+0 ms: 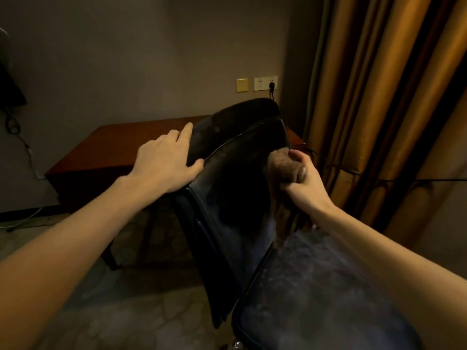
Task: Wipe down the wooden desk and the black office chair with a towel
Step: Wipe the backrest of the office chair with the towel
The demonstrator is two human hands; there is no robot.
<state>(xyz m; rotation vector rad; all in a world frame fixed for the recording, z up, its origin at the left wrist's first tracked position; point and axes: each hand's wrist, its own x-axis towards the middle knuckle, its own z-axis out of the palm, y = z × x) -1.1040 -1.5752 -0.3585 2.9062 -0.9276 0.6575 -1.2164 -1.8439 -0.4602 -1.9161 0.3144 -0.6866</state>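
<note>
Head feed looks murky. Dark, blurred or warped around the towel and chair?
Head view: dim warm light, the chair back nearly lost in shadow, faint sheen on its edge; the towel in the right hand is slightly blurred; the left hand reads clearly; wide-angle bending slants the curtain.

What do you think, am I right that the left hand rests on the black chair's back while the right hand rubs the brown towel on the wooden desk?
Not quite. The head view shows the right hand holding the brown towel against the back of the black chair, near its right edge, not on the wooden desk, which stands behind the chair. The left hand does rest on the chair's back, as you said.
</note>
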